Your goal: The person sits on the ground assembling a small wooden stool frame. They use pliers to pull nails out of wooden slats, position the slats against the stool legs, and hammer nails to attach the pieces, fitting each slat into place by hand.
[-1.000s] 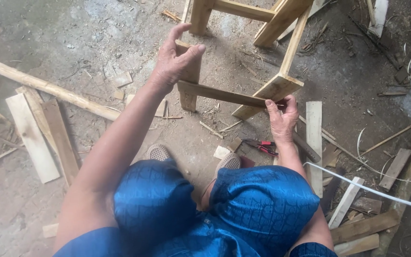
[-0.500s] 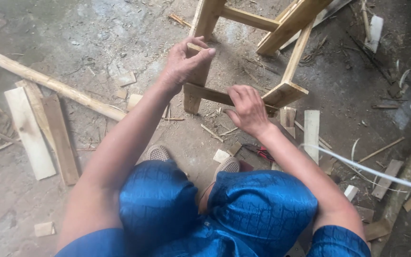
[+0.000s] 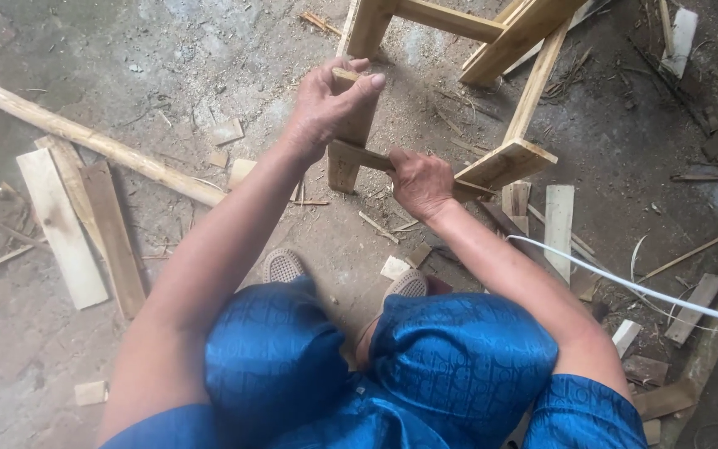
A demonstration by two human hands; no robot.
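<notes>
A pale wooden stool frame [image 3: 512,160] lies tipped over on the dusty concrete floor in front of me. My left hand [image 3: 331,104] is closed around the near leg of the frame, fingers curled over its top end. My right hand [image 3: 420,181] is wrapped around the thin crossbar that joins that leg to the other near leg. I squat in blue patterned trousers, with my two shoes [image 3: 282,266] on the floor just below the frame.
A long pale wooden pole [image 3: 85,137] runs across the floor at left, beside several flat boards [image 3: 60,224]. Offcuts, slats and shavings lie scattered at right. A white cable [image 3: 625,283] crosses the right side.
My right hand has slid left along the crossbar, from its right end to close by the left leg. My left hand stays on the leg. The view has shifted slightly.
</notes>
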